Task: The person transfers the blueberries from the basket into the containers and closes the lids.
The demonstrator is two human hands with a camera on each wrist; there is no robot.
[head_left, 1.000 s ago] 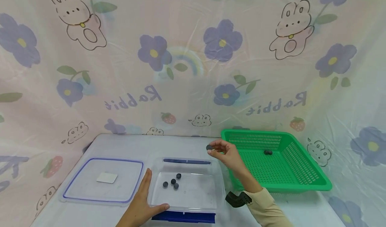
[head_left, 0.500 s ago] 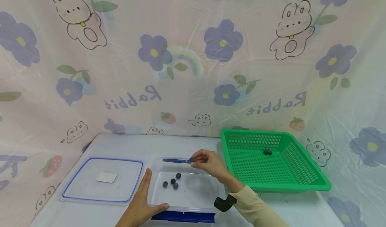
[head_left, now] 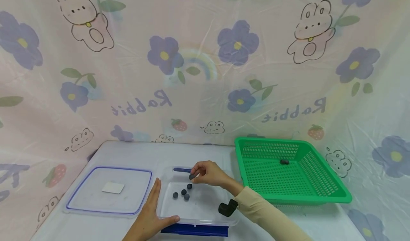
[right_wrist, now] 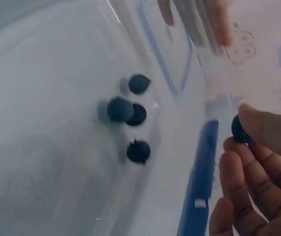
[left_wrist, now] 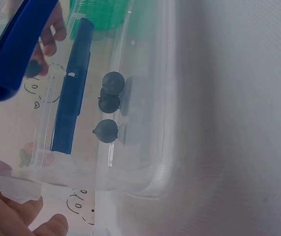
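My right hand [head_left: 211, 173] pinches a dark blueberry [right_wrist: 237, 130] between thumb and fingers, above the far side of a clear plastic container [head_left: 209, 202]. Several blueberries [head_left: 184, 192] sit grouped on the container's floor, left of its middle. Along the container's left side lies my left hand [head_left: 148, 210], fingers straight and thumb stretched over the near rim. Blue latch flaps hang out at the near [head_left: 195, 230] and far [head_left: 181, 169] sides. The left wrist view shows the grouped berries through the clear wall, some overlapping.
A green slotted basket [head_left: 307, 184] stands at the right with a few dark berries [head_left: 284, 162] inside. To the left lies a clear lid [head_left: 86, 194] with a blue seal and a white rectangle [head_left: 113, 188]. A patterned curtain [head_left: 205, 91] hangs behind the table.
From beside the green basket, my right hand has carried the blueberry left and lower, over the container. My left hand and the berries inside have stayed in place.
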